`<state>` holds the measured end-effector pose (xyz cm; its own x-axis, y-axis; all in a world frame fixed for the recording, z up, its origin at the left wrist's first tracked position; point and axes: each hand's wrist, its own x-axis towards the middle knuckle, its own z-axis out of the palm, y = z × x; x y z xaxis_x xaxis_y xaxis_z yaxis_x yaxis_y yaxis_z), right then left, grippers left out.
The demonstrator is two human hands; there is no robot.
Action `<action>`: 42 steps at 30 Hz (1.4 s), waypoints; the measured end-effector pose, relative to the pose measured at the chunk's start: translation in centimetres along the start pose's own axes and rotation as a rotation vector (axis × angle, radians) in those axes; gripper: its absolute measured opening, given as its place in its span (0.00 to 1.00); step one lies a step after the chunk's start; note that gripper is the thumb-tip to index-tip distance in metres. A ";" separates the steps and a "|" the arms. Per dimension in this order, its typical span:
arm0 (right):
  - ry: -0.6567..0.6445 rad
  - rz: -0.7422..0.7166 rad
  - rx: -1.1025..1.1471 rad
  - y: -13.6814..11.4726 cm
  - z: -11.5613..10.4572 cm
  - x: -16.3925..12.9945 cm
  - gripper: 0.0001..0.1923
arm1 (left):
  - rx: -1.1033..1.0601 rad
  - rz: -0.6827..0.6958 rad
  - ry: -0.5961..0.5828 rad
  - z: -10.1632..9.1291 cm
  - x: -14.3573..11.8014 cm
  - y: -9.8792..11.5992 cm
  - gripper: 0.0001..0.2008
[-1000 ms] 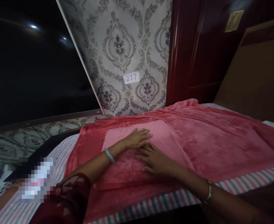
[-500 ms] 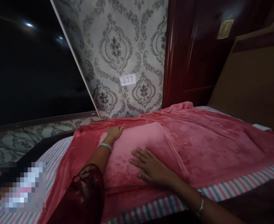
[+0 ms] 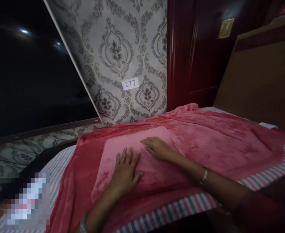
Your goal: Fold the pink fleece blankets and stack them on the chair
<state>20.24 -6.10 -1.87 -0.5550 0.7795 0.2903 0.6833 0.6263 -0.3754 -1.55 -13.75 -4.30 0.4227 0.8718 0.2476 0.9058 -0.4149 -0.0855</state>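
A lighter pink rectangle of folded plush fabric point(image 3: 113, 145) lies on a wider spread of red-pink plush blanket point(image 3: 217, 139); whether the two are one piece I cannot tell. My left hand point(image 3: 126, 170) rests flat on the near part of the rectangle with its fingers spread. Farther back and to the right, my right hand point(image 3: 158, 148) lies palm down on the same fabric, its fingers stretched toward the left. Neither hand grips anything. Each wrist wears a bracelet.
Striped cloth point(image 3: 168, 213) shows beneath the blanket along its edges. A large black screen point(image 3: 35, 74) stands at the back left. Patterned wall point(image 3: 115, 42), with a "277" paper label point(image 3: 130, 83), rises behind. Dark red panelling point(image 3: 195, 51) and a brown board point(image 3: 261, 74) stand at the right.
My left hand has come from the rectangle's far left edge to its near part and spread its fingers. My right hand has slid farther back across the fabric.
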 end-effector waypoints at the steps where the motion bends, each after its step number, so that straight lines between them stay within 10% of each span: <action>1: -0.021 0.015 -0.053 0.4 0.1 1.0 0.26 | -0.009 -0.031 -0.005 0.6 -0.6 0.2 0.35; 16: -0.090 0.534 -0.146 11.4 -0.8 3.1 0.30 | -0.074 -0.104 0.034 2.8 -1.3 0.8 0.33; 21: -0.040 0.594 -0.209 9.4 -2.2 1.8 0.31 | -0.093 -0.120 0.011 1.9 -1.1 0.7 0.32; 29: -0.134 0.150 -0.244 0.3 1.3 -3.6 0.30 | -0.145 0.145 0.058 1.7 -2.7 5.8 0.34; 42: -0.072 0.498 -0.235 7.1 0.1 -8.9 0.31 | -0.138 0.149 0.154 3.1 -3.9 8.0 0.34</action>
<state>29.95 -8.59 -7.23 -0.1631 0.9845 0.0641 0.9544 0.1739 -0.2426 4.17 -19.68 -8.95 0.5327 0.7527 0.3868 0.8169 -0.5768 -0.0025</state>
